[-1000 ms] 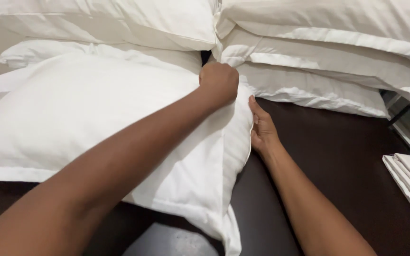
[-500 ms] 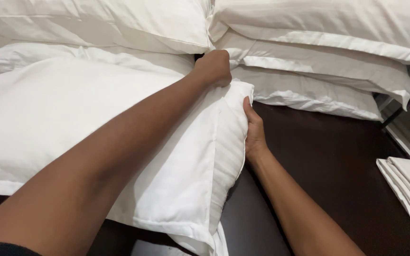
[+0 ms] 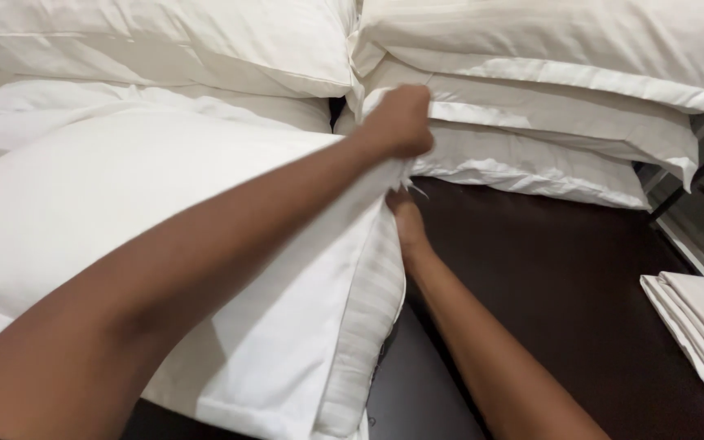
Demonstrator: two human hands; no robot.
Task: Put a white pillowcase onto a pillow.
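Soft white cotton throughout, smooth weave with a faint woven stripe on the flap edges. The pillow (image 3: 165, 244) in hand is plump and rounded, its case (image 3: 368, 285) loose at the open right end, hem folded back in a striped band. It lies on the dark brown table (image 3: 564, 277), left of centre, leaning against the stacks behind.

Left hand (image 3: 401, 122) is fisted tight on the upper corner of the case, lifting the cloth. Right hand (image 3: 405, 220) is tucked under that same corner, fingers hidden by the fabric; cannot tell its grip.

Behind: two stacks of flat cased pillows (image 3: 531, 106), edges crisp and flanged, touching the near pillow. Far right, folded pale linen (image 3: 702, 326) at the table edge, well apart.
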